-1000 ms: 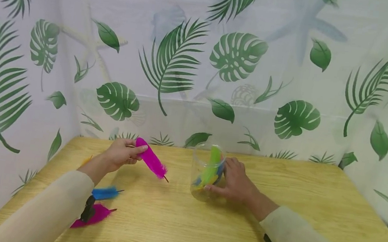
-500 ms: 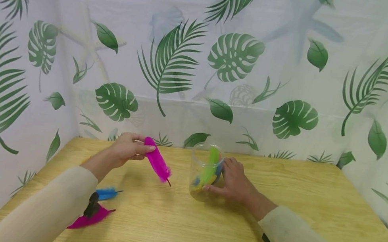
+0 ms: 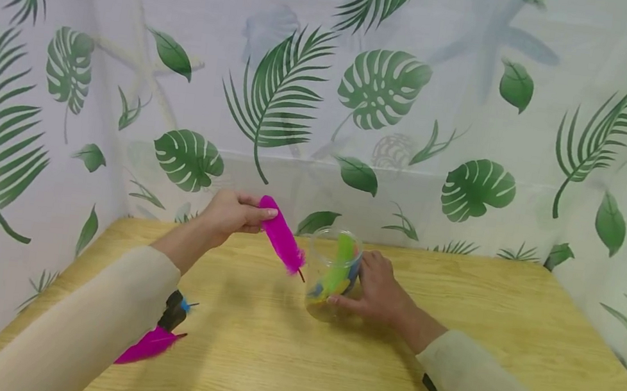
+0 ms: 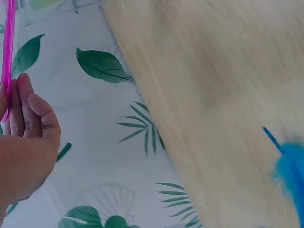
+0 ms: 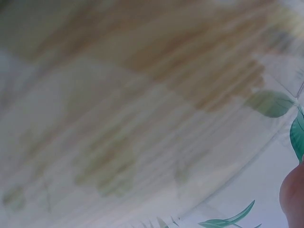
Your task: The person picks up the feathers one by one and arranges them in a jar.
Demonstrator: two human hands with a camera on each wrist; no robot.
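Magenta feather (image 3: 282,238) pinched at its upper tip between thumb and fingers of left hand (image 3: 232,215), raised above pale wooden table (image 3: 448,340), hanging tilted with dark quill end pointing down and right, just beside the rim of clear round plastic jar (image 3: 332,275). Inside jar: green, yellow and blue feathers. Right hand (image 3: 378,291) wrapped round jar's right side, thumb curled across the near wall, jar standing upright on table near centre. Near left, partly hidden under beige left sleeve (image 3: 83,330): second magenta feather (image 3: 148,346) lying flat on table, and small blue feather (image 4: 289,168) just beyond it. Behind and on both sides, white curtain printed with green palm leaves (image 3: 383,94).
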